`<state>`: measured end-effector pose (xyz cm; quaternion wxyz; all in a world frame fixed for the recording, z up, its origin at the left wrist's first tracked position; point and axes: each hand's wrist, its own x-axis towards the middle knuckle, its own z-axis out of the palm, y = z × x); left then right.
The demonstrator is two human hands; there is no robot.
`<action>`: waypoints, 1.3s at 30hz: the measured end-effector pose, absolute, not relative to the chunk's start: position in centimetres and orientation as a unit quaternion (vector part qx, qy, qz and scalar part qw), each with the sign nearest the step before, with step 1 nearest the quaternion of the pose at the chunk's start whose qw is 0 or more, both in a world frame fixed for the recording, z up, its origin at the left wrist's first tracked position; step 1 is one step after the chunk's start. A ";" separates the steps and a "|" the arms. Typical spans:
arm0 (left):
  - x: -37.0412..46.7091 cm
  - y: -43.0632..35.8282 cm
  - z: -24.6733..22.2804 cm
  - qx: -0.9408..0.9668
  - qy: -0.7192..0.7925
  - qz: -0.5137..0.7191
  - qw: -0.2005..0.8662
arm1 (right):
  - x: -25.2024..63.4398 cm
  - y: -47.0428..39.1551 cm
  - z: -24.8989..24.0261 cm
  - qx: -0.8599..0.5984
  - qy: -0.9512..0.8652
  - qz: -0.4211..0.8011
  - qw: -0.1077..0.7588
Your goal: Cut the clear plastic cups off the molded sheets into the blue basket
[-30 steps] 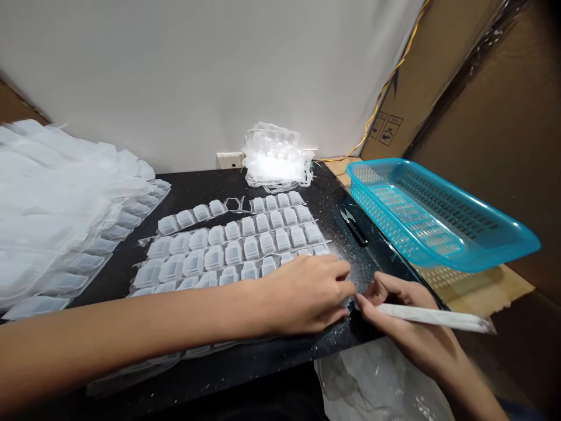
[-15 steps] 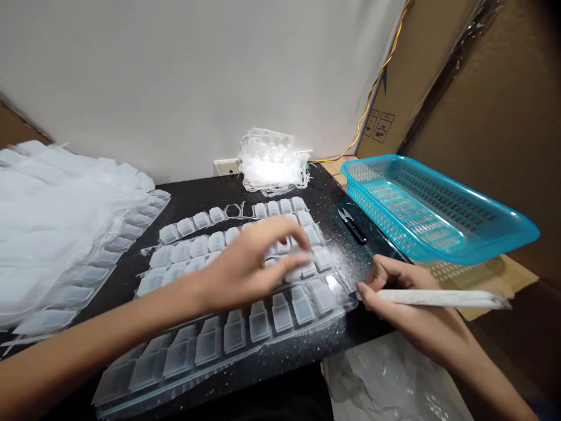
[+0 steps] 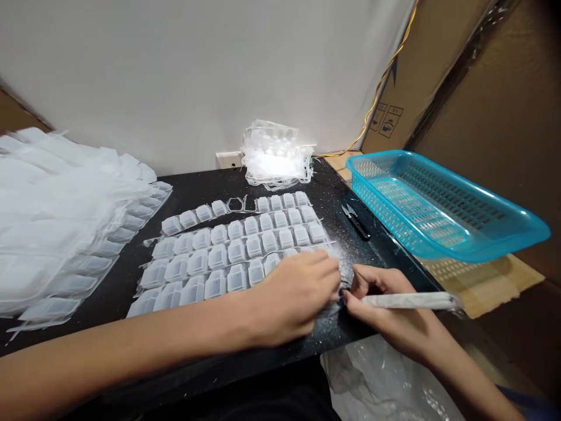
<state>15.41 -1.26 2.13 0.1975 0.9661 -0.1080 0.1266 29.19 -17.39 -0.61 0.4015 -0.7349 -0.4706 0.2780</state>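
Rows of translucent plastic pieces (image 3: 236, 250) lie side by side on the black table (image 3: 193, 190). My left hand (image 3: 302, 292) reaches over the right end of the nearest row, its fingers curled down and pressed together; what they hold is hidden. Just to its right, my right hand (image 3: 381, 295) has thumb and forefinger pinched at the edge of the pieces. A white pen-like stick (image 3: 407, 300) lies across that hand and points right. Small white specks are scattered around both hands.
Black thread snips (image 3: 356, 222) lie right of the rows, beside a blue perforated basket (image 3: 495, 225). Stacked plastic sheets (image 3: 65, 210) fill the left. Thin frame scraps (image 3: 276, 158) are piled at the back. A clear bag (image 3: 377, 380) hangs below the front edge.
My left hand has moved right and nearer, its fingers now closed beside my right hand. The front row of long pieces is no longer seen where it lay. My right hand has shifted slightly left.
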 end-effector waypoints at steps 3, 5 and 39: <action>15.1 1.4 3.7 0.856 0.087 0.234 0.453 | 29.4 -17.4 -0.5 -0.735 -0.477 0.280 0.393; 14.5 3.3 5.1 0.769 0.156 0.345 0.515 | 29.4 -17.4 -0.3 -0.734 -0.481 0.274 0.393; 9.8 -0.2 2.7 0.989 -0.062 0.044 0.123 | 25.3 -14.0 -0.5 -0.685 -0.511 0.307 0.420</action>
